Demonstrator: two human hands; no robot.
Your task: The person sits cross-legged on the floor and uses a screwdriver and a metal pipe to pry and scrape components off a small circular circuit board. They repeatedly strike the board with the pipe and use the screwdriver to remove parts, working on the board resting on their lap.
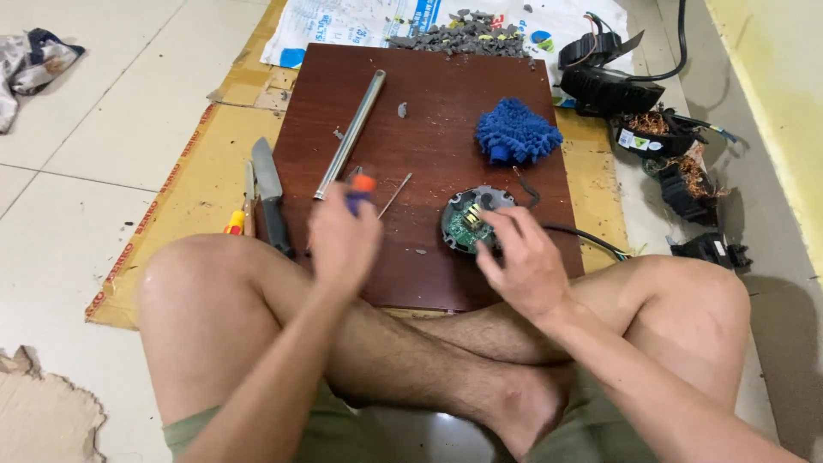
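- Left hand [343,236]: raised above the near edge of the board, blurred; grip closed round a tool with a blue-and-orange handle [360,192], thin metal shaft [395,195] angling up and right over the wood.
- Right hand [521,257]: resting on the near right part of the board; fingertips pressed onto the round grey housing [470,221], holding it flat; green circuit board visible inside.
- Dark red-brown wooden board [429,111]: lying on the floor in front of crossed bare legs, on flattened cardboard [184,184].
- Black cable [583,238]: running from the housing off the right edge of the board.
- Long metal tube [350,133]: lying diagonally on the left half of the board.
- Blue fluffy cloth [516,131]: upper right of the board, just beyond the housing.
- Knife with black handle [270,193]: on the cardboard, just beside the left edge of the board; yellow-and-red-handled tool [236,225] next to it.
- Heap of grey fragments [463,34]: at the far edge, on a printed white sack.
- Black parts with copper windings [660,137]: on the floor, right of the board.
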